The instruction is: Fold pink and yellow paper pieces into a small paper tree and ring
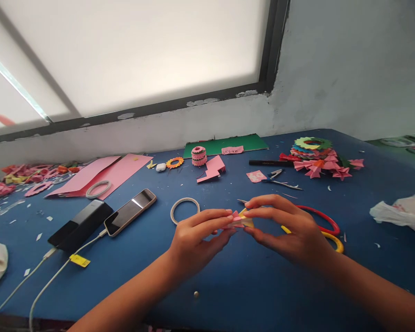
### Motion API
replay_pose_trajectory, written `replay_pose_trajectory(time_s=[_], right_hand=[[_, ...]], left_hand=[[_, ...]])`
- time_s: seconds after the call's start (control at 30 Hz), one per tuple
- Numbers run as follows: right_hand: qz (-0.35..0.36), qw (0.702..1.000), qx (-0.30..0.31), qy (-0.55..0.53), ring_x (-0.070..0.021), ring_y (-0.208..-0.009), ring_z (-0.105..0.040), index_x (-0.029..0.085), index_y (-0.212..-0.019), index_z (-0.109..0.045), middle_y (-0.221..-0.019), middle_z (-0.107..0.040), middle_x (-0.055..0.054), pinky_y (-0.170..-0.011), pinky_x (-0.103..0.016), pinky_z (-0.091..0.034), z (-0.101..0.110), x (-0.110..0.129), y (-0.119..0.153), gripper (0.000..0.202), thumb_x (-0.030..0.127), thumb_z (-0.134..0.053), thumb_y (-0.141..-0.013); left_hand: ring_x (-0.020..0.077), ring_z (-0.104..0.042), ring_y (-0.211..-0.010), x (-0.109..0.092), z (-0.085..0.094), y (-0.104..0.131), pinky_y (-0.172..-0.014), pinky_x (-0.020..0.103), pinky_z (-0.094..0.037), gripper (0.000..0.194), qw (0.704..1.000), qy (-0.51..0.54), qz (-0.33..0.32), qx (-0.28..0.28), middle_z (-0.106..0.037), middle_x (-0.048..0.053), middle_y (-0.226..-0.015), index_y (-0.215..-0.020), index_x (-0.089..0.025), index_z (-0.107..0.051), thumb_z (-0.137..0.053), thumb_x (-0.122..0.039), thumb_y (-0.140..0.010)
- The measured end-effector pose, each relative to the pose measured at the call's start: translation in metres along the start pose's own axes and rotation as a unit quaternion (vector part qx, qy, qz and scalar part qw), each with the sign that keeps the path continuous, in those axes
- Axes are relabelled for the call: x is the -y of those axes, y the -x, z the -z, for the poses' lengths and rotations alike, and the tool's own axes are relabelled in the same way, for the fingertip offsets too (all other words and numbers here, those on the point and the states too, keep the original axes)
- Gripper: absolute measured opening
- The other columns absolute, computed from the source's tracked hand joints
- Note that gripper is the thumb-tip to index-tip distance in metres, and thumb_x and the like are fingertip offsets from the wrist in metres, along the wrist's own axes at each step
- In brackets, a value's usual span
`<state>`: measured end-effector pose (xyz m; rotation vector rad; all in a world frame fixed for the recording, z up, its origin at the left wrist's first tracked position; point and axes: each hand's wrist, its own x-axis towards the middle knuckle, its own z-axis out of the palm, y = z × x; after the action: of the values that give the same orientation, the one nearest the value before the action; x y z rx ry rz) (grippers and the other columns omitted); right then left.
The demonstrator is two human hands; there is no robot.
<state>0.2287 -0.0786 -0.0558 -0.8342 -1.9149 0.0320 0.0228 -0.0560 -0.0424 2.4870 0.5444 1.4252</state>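
Both hands (202, 235) (285, 230) pinch folded paper (240, 219); containers unclear.

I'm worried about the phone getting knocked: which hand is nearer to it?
Left. The left hand is to the right of the phone; the right hand is farther right, beyond the left.
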Motion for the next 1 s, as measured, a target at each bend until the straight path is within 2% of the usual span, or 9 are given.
replay_pose_trajectory(time_s=[0.27, 0.37, 0.43, 0.57, 0.63, 0.73, 0.83, 0.93, 1.0], right_hand=[[0.052, 0.998, -0.023, 0.032, -0.016, -0.078, -0.064, 0.024, -0.089, -0.065, -0.082, -0.067, -0.002, -0.073, -0.033, -0.051, -0.001, -0.002, -0.001, 0.007, 0.019, -0.06, -0.089], [0.052, 0.998, -0.027, 0.029, -0.0164, -0.08, -0.064, 0.024, -0.09, -0.066, -0.084, -0.067, -0.002, -0.075, -0.033, -0.051, 0.0, -0.002, 0.0, 0.005, 0.022, -0.062, -0.088], [0.006, 1.0, -0.023, 0.002, -0.0182, -0.087, -0.064, 0.024, -0.096, -0.066, -0.093, -0.067, -0.004, -0.079, -0.033, -0.053, 0.001, -0.001, 0.001, 0.012, 0.031, -0.065, -0.085], [-0.169, 0.98, 0.004, -0.103, -0.0191, -0.098, -0.065, 0.027, -0.11, -0.061, -0.109, -0.066, -0.004, -0.083, -0.031, -0.057, 0.003, -0.001, 0.0, 0.028, 0.039, -0.061, -0.086], [-0.233, 0.957, 0.046, -0.168, -0.0181, -0.093, -0.068, 0.027, -0.11, -0.061, -0.107, -0.068, -0.003, -0.079, -0.03, -0.059, 0.004, 0.001, -0.001, 0.028, 0.038, -0.062, -0.084], [-0.282, 0.928, 0.092, -0.225, -0.0189, -0.084, -0.071, 0.025, -0.102, -0.065, -0.092, -0.073, -0.002, -0.074, -0.029, -0.061, 0.002, 0.005, -0.003, 0.024, 0.036, -0.065, -0.081], [-0.292, 0.924, 0.072, -0.238, -0.0185, -0.08, -0.071, 0.023, -0.094, -0.067, -0.086, -0.073, -0.002, -0.071, -0.028, -0.061, -0.002, 0.009, -0.003, 0.016, 0.034, -0.065, -0.082], [-0.26, 0.938, 0.028, -0.227, -0.0163, -0.079, -0.071, 0.023, -0.09, -0.067, -0.088, -0.073, -0.002, -0.071, -0.025, -0.06, -0.007, 0.011, -0.003, 0.011, 0.029, -0.066, -0.081], [-0.229, 0.951, 0.014, -0.206, -0.0155, -0.076, -0.07, 0.022, -0.088, -0.067, -0.084, -0.072, -0.001, -0.068, -0.024, -0.059, -0.011, 0.011, -0.002, 0.008, 0.026, -0.065, -0.081]], left_hand=[[0.0154, -0.072, -0.079, -0.001, -0.001, 0.002, -0.059, 0.02, -0.064, 0.024, 0.999, 0.027, 0.024, -0.004, -0.072, 0.008, -0.101, -0.099, -0.018, -0.069, -0.068, -0.007, -0.078], [0.0157, -0.072, -0.079, -0.001, -0.001, 0.001, -0.059, 0.02, -0.064, 0.022, 0.999, 0.031, 0.039, -0.009, -0.073, 0.009, -0.099, -0.097, -0.017, -0.07, -0.068, -0.007, -0.078], [0.0154, -0.072, -0.078, -0.002, 0.0, 0.0, -0.058, 0.02, -0.064, 0.021, 0.998, 0.03, 0.061, -0.015, -0.073, 0.008, -0.098, -0.096, -0.018, -0.07, -0.068, -0.009, -0.078], [0.0159, -0.072, -0.077, -0.002, 0.002, 0.0, -0.054, 0.019, -0.063, 0.018, 0.994, 0.028, 0.104, -0.019, -0.073, 0.007, -0.098, -0.095, -0.019, -0.072, -0.068, -0.012, -0.078], [0.0161, -0.071, -0.08, -0.002, 0.002, -0.001, -0.054, 0.019, -0.062, 0.018, 0.992, 0.038, 0.117, -0.015, -0.073, 0.007, -0.098, -0.094, -0.02, -0.072, -0.068, -0.012, -0.078], [0.0159, -0.071, -0.083, -0.003, 0.002, -0.001, -0.056, 0.018, -0.061, 0.018, 0.987, 0.065, 0.149, -0.01, -0.073, 0.007, -0.099, -0.093, -0.02, -0.072, -0.068, -0.012, -0.078], [0.0179, -0.07, -0.084, -0.007, 0.0, -0.003, -0.058, 0.02, -0.061, 0.021, 0.961, 0.122, 0.249, -0.011, -0.072, 0.007, -0.099, -0.097, -0.02, -0.071, -0.07, -0.017, -0.077], [0.0206, -0.071, -0.085, -0.01, -0.003, -0.004, -0.059, 0.022, -0.061, 0.028, 0.905, 0.204, 0.374, -0.007, -0.073, 0.008, -0.097, -0.102, -0.017, -0.068, -0.073, -0.024, -0.075], [0.021, -0.071, -0.086, -0.01, -0.005, -0.005, -0.059, 0.023, -0.061, 0.028, 0.871, 0.249, 0.424, -0.004, -0.074, 0.008, -0.096, -0.1, -0.017, -0.067, -0.072, -0.027, -0.075]])
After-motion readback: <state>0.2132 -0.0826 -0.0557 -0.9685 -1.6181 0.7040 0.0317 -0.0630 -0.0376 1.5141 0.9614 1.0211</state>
